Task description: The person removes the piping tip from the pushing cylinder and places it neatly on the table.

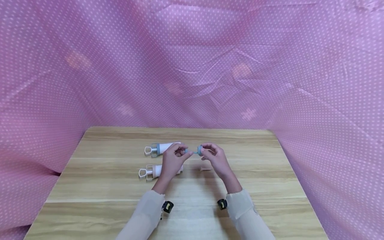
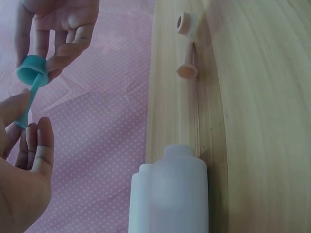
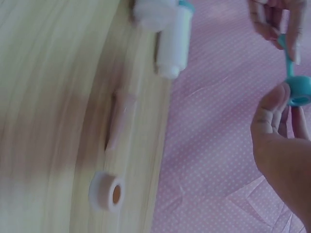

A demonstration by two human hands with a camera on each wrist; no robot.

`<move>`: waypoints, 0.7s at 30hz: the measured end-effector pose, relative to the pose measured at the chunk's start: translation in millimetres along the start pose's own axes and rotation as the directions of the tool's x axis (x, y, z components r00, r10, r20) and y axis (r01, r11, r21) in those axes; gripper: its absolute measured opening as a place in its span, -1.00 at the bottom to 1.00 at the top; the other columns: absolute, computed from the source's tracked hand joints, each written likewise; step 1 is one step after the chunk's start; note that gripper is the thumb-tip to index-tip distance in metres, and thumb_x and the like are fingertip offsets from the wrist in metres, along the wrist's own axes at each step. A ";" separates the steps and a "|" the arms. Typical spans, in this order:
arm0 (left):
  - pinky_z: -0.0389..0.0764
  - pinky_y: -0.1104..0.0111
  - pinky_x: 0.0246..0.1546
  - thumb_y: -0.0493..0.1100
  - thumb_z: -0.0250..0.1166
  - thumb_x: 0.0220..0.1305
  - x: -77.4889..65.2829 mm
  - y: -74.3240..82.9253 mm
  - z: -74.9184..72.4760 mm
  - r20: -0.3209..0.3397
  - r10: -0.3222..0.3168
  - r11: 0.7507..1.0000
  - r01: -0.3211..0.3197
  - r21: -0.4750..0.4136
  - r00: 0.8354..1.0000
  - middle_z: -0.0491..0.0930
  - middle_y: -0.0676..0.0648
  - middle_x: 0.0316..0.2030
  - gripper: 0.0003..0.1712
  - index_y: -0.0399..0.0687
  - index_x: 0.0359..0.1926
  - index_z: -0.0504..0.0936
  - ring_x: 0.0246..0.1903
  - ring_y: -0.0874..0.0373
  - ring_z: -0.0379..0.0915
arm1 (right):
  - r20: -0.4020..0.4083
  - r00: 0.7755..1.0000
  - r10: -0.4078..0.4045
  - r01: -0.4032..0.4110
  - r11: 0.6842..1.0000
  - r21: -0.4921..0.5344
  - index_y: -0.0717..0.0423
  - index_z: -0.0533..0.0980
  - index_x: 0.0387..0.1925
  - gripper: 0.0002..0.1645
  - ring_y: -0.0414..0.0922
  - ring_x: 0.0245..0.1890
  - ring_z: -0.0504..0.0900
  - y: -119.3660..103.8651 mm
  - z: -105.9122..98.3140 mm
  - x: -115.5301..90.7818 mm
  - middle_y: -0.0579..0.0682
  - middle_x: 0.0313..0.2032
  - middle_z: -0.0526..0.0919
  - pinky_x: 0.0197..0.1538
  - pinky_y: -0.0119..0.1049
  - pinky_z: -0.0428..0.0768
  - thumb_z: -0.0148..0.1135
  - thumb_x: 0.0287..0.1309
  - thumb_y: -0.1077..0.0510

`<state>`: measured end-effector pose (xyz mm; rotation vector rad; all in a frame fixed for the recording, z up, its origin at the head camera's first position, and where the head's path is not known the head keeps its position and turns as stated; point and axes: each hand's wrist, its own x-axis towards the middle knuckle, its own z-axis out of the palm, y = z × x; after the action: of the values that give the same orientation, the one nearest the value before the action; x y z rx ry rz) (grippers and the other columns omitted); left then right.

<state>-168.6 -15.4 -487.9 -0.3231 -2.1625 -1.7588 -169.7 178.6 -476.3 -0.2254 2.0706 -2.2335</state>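
My left hand (image 1: 173,161) pinches the flared end of a slim teal nozzle (image 2: 32,100) between thumb and fingers. Facing it, my right hand (image 1: 218,162) grips a teal ring-shaped cap (image 3: 300,91) by its sides. The nozzle's narrow end reaches to the cap's opening, in line with it. Both pieces are held up above the table. Beneath the hands lies a pinkish-beige nozzle (image 2: 187,68) on its side, and near it a matching ring cap (image 2: 183,23).
Left of the hands, two white syringe-like tubes with looped plunger handles lie on the wooden table (image 1: 99,186), one blue-trimmed (image 1: 163,147), the other beige-trimmed (image 1: 157,171). Pink dotted cloth (image 1: 192,83) hangs behind and along both sides.
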 end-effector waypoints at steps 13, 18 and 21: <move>0.68 0.40 -0.24 -0.25 0.55 0.13 10.5 -8.9 12.5 -0.055 -0.084 0.996 0.086 0.020 0.995 0.63 -0.09 -0.31 -0.76 -0.20 -0.17 0.77 -0.31 0.12 0.60 | -0.112 0.993 -0.040 0.024 0.989 -0.144 0.37 0.51 0.14 -0.63 -0.03 -0.24 0.59 8.2 -13.1 4.3 0.19 -0.03 0.62 -0.16 -0.32 0.65 0.24 0.38 0.26; 0.63 0.46 -0.29 -0.26 0.54 0.13 14.2 -11.9 13.6 -0.069 -0.115 0.993 0.117 0.021 0.991 0.67 -0.10 -0.24 -0.77 -0.18 -0.16 0.78 -0.31 0.09 0.61 | -0.178 0.983 -0.052 0.022 0.986 -0.166 0.41 0.54 0.07 -0.66 0.10 -0.30 0.58 -9.5 -11.4 -3.9 0.29 -0.14 0.65 -0.37 -0.43 0.52 0.28 0.34 0.28; 0.61 0.48 -0.30 -0.26 0.54 0.13 16.8 -15.1 14.7 -0.078 -0.139 0.990 0.141 0.027 0.987 0.68 -0.11 -0.20 -0.78 -0.18 -0.17 0.78 -0.30 0.08 0.62 | -0.222 0.972 -0.073 0.038 0.987 -0.156 0.37 0.57 0.04 -0.65 -0.06 -0.34 0.59 -3.9 -14.4 -2.4 0.28 -0.16 0.66 -0.32 -0.42 0.53 0.33 0.31 0.24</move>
<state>-191.5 -4.8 -497.5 -0.0957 -2.2047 -1.7762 -169.6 193.4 -473.6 -0.0384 2.3822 -2.2286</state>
